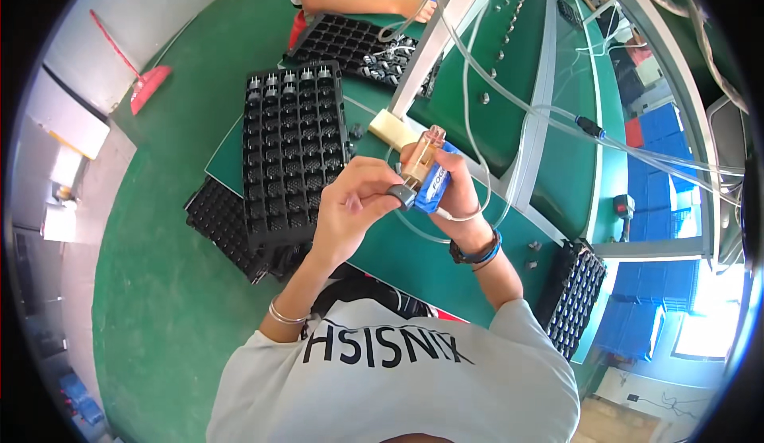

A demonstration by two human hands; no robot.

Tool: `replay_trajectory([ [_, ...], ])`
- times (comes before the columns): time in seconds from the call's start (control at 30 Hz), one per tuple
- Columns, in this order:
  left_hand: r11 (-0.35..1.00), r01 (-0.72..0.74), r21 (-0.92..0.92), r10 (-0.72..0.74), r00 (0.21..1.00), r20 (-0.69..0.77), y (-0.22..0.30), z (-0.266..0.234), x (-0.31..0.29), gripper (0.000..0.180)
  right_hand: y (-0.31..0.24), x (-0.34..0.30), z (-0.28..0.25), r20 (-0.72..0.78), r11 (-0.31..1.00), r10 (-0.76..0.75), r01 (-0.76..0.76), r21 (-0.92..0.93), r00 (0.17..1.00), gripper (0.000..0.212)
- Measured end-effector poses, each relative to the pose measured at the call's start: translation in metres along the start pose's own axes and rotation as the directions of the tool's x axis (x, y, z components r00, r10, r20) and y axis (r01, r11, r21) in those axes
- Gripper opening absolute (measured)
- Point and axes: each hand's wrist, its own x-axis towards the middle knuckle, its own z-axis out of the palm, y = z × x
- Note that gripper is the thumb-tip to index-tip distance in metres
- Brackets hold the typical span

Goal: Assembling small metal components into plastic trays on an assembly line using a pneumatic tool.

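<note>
Between the thumb and fingers of my left hand (350, 204) is a small dark plug-like part (403, 196). My right hand (461, 196) is wrapped round a blue tool with a clear amber-tinted body (422, 161), and a pale thin hose comes out near its lower end. The dark part is right against the tool's lower end; whether it is inserted cannot be made out. Left of my hands lies a black cell tray (293, 153), with several pronged plug parts (290, 83) standing in its far rows.
More black trays (227, 228) lie under it. A yellowish block (392, 130) sits by the metal frame post (446, 29). Beyond the frame, small parts line a green conveyor belt (509, 61). Another filled tray (574, 296) stands at right. A co-worker's hand (415, 9) is at far centre.
</note>
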Motion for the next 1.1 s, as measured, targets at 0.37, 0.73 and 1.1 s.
replay_trajectory([
  [0.37, 0.977, -0.078, 0.198, 0.083, 0.996, -0.02, -0.006, 0.01, -0.016, 0.033, 0.01, -0.019, 0.006, 0.003, 0.998, -0.042, 0.042, -0.057, 0.999, 0.047],
  [0.73, 0.153, -0.914, 0.376, 0.776, 0.346, 0.527, 0.154, -0.004, 0.028, 0.044, 0.047, 0.073, -0.121, 0.041, 0.453, -0.541, 0.332, -0.828, 0.84, 0.028],
  [1.1, 0.119, -0.811, 0.573, 0.766, 0.442, 0.466, 0.148, -0.023, 0.026, 0.042, 0.054, 0.087, -0.112, 0.072, 0.183, -0.439, 0.167, -0.969, 0.896, 0.042],
])
